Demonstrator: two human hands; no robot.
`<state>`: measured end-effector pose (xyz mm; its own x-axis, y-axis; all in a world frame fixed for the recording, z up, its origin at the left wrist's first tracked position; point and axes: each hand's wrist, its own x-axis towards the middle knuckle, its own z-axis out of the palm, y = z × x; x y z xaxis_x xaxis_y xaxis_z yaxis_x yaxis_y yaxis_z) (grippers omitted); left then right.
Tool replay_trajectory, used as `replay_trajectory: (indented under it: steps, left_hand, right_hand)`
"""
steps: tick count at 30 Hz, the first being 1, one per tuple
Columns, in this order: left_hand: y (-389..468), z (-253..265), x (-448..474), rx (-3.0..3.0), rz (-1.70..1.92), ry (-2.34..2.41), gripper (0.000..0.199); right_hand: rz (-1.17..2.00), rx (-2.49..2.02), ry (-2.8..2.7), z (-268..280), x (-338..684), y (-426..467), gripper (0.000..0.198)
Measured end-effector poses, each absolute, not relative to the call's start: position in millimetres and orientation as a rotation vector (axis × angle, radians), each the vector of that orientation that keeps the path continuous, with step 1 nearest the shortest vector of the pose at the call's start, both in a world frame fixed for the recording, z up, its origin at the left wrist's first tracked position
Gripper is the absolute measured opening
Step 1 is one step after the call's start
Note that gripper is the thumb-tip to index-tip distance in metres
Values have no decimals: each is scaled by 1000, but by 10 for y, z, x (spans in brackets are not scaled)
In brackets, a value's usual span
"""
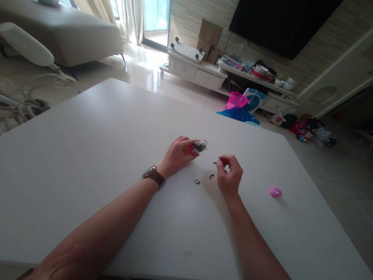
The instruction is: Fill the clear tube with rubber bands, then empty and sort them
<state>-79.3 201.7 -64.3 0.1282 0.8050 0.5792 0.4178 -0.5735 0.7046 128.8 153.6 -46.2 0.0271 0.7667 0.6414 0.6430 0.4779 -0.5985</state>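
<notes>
My left hand (178, 153), with a watch on its wrist, is wrapped round a small clear bottle (201, 145) with dark bits inside and a pink and yellow patch near my fingers. The bottle lies tilted, its open-looking end pointing right. To its right, my right hand (230, 173) is closed in a pinch above the table; a dark bit shows by the fingertips, too small to name. Small black loops (197, 182) lie on the white tabletop between and below my hands. A pink cap-like piece (275, 192) rests farther right.
The white table (113, 121) fills the foreground, its right edge beyond the pink piece. Past its far edge are a blue plastic bag (239, 115) and a pink basket (236, 100). A low cabinet (195, 73) and a sofa (84, 41) stand farther back.
</notes>
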Motion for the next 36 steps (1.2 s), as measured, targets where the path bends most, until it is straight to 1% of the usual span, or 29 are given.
replay_trajectory:
  steps: [4,7,9,13,19,21,23,25,28,31,36]
  left_hand:
    - [2057,-694,-798,1831,1514,1288,38]
    - [2042,-689,-784,1781,1493,1295,38]
    - [2024,-667,-775,1781,1467,1279,37]
    - [2008,-628,-773,1792,1423,1236,36]
    - [2011,-630,-773,1806,1403,1185,33]
    - [2007,-637,-770,1814,1402,1188,34]
    - [2004,-642,-772,1838,1407,1199,34]
    - [2004,-645,-780,1884,1428,1201,36]
    - [2015,-646,-799,1997,1448,1185,34]
    - [2023,-650,-808,2101,1433,1203,32]
    - [1989,-637,-789,2205,1335,1221,39]
  right_hand:
    - [301,-1388,-2193,-418,1512,1565,22]
    - [401,-1412,-2345,-427,1614,1572,18]
    - [431,-1380,-2369,-447,1613,1572,14]
    - [444,-1288,-2313,-469,1455,1538,14]
    - [839,-1195,-2291,-382,1283,1425,7]
    - [921,-1196,-2296,-355,1298,1409,10]
    - [969,-1172,-2310,-350,1313,1406,6]
    - [941,-1137,-2343,-365,1314,1413,10]
    - [776,-1147,-2313,-392,1300,1433,12]
    - [630,-1182,-2052,-397,1299,1453,11]
    - [411,-1207,-1589,-412,1315,1466,18]
